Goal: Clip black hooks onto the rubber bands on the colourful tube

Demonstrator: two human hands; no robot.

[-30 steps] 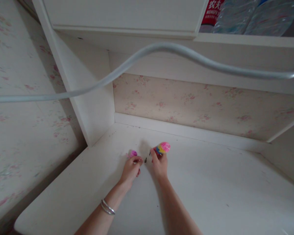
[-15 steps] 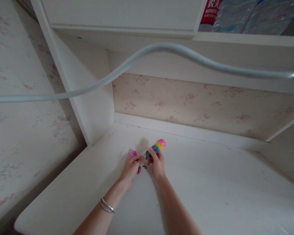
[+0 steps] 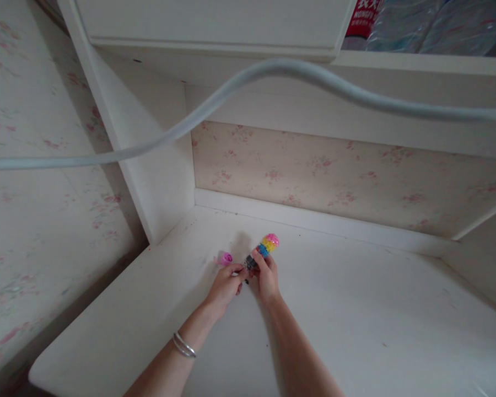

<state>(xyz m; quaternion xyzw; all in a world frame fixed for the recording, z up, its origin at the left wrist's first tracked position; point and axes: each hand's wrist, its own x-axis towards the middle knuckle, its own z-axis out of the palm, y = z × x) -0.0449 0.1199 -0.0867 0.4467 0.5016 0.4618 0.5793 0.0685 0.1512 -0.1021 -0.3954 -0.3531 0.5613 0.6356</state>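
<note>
My right hand point(image 3: 267, 278) is closed around a small tube-shaped container point(image 3: 268, 243), tilted up to the right, with pink, yellow, blue and dark layers. What fills it is too small to tell. My left hand point(image 3: 226, 285) has its thumb and forefinger pinched together at the container's dark lower end. Whatever is between those fingertips is hidden. A pink, hollow, cap-like piece point(image 3: 226, 258) lies on the white desk point(image 3: 334, 309) just beyond my left fingers. Between the hands a tiny dark bit point(image 3: 247, 282) shows on the desk.
A pale cable or tube point(image 3: 231, 94) crosses the view in front of the shelves. White cabinet panels point(image 3: 215, 25) overhang the desk. Plastic-wrapped bottles point(image 3: 400, 25) stand on the upper right shelf. Floral wallpaper point(image 3: 334, 171) covers the wall behind.
My left fingertips have moved slightly right, up to the container's dark end, and now partly cover the dark bit on the desk. My right hand keeps its hold.
</note>
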